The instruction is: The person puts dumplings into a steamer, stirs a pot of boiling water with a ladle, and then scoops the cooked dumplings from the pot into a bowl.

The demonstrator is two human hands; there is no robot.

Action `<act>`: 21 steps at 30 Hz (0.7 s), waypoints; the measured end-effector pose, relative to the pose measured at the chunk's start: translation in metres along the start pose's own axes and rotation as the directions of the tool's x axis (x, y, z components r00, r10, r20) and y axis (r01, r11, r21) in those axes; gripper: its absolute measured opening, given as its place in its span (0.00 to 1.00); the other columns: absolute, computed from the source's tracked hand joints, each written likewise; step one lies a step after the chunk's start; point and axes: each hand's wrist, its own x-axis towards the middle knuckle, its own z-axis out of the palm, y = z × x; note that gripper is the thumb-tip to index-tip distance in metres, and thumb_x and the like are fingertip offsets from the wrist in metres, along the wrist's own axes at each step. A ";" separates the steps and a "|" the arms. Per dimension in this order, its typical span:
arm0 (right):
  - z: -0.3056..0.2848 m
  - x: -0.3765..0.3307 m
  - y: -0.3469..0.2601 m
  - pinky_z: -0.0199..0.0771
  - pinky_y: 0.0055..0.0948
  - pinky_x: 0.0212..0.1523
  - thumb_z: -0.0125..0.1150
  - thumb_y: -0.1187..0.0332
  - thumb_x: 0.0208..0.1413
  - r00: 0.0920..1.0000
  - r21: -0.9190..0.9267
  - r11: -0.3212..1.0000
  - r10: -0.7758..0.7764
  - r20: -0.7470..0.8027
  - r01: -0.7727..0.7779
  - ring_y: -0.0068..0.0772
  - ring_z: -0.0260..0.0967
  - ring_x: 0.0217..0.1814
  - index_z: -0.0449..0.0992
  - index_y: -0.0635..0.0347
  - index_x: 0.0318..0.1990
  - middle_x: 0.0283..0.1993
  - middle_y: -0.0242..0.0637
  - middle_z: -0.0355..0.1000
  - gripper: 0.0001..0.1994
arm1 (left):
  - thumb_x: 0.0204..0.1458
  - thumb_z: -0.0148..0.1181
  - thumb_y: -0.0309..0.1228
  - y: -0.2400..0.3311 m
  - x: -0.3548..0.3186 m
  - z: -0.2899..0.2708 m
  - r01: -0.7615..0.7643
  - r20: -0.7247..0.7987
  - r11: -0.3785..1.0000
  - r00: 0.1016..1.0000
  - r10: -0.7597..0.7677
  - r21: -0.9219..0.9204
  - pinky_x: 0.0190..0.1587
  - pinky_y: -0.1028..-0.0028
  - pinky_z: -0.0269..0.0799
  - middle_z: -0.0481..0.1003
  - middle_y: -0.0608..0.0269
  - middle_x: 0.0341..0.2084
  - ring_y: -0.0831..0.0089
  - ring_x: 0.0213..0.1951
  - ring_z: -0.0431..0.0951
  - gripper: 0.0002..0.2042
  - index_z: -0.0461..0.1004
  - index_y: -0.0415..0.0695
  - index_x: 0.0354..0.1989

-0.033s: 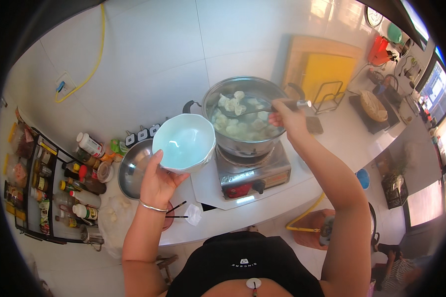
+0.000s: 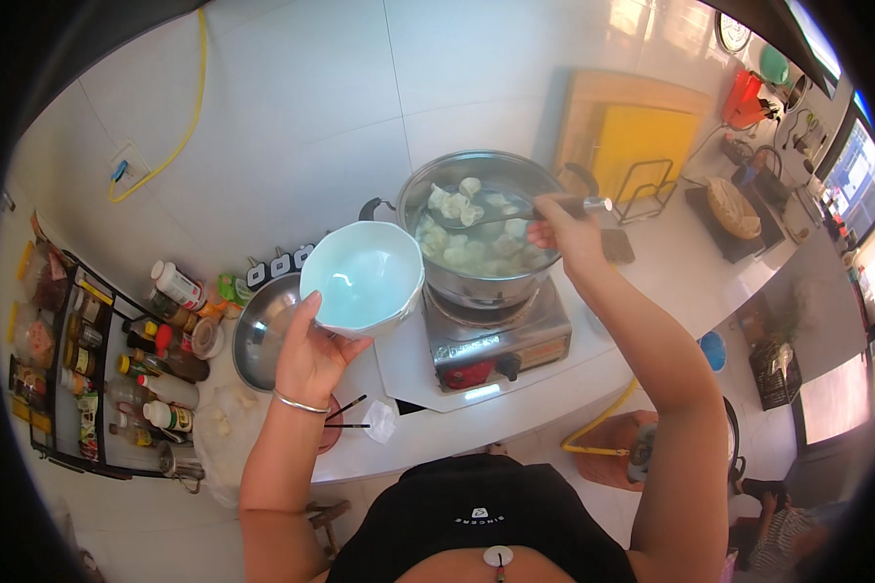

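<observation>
My left hand [image 2: 313,338] grips a pale blue bowl [image 2: 365,275], thumb on its rim and fingers under it. The bowl looks empty and is tilted, held left of a steel pot [image 2: 489,289]. My right hand [image 2: 566,228] is closed around the dark handle of a ladle [image 2: 520,216], whose end reaches over the pot. Several white dumplings [image 2: 455,202] sit in the ladle's head, with more in the cloudy water [image 2: 486,251]. Beneath the pot is a steel gas stove [image 2: 496,345] with a black knob.
A steel basin [image 2: 262,335] stands left of the stove. Farther left are bottles [image 2: 177,282] and a black rack [image 2: 73,340] of jars. Chopsticks [image 2: 350,425] lie near the counter's front edge. Cutting boards [image 2: 642,146] lean on the wall behind a wire stand [image 2: 644,189].
</observation>
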 end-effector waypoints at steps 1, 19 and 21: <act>-0.001 0.000 0.000 0.71 0.20 0.20 0.61 0.67 0.52 1.000 0.006 1.000 0.002 0.002 -0.002 0.26 0.71 0.20 0.73 0.65 0.39 0.24 0.39 0.72 0.11 | 0.49 0.59 0.45 0.001 0.002 0.004 -0.004 -0.009 1.000 1.000 0.004 0.004 0.38 0.61 0.80 0.67 0.57 0.49 0.59 0.48 0.73 0.27 0.61 0.48 0.55; 0.011 -0.015 -0.006 0.70 0.19 0.19 0.60 0.68 0.50 0.984 -0.182 0.968 -0.162 0.070 0.173 0.21 0.69 0.19 0.74 0.66 0.35 0.23 0.34 0.71 0.10 | 0.47 0.63 0.44 -0.001 0.013 0.008 0.037 -0.076 0.998 0.997 -0.033 0.055 0.39 0.58 0.78 0.66 0.55 0.48 0.57 0.47 0.72 0.29 0.62 0.44 0.54; 0.014 -0.013 -0.007 0.70 0.19 0.19 0.61 0.68 0.50 0.982 -0.252 0.950 -0.166 0.090 0.184 0.21 0.70 0.19 0.75 0.66 0.34 0.23 0.33 0.71 0.10 | 0.46 0.63 0.44 -0.003 0.010 0.006 0.040 -0.095 0.998 0.995 -0.035 0.047 0.39 0.58 0.78 0.66 0.54 0.48 0.57 0.47 0.72 0.29 0.62 0.44 0.54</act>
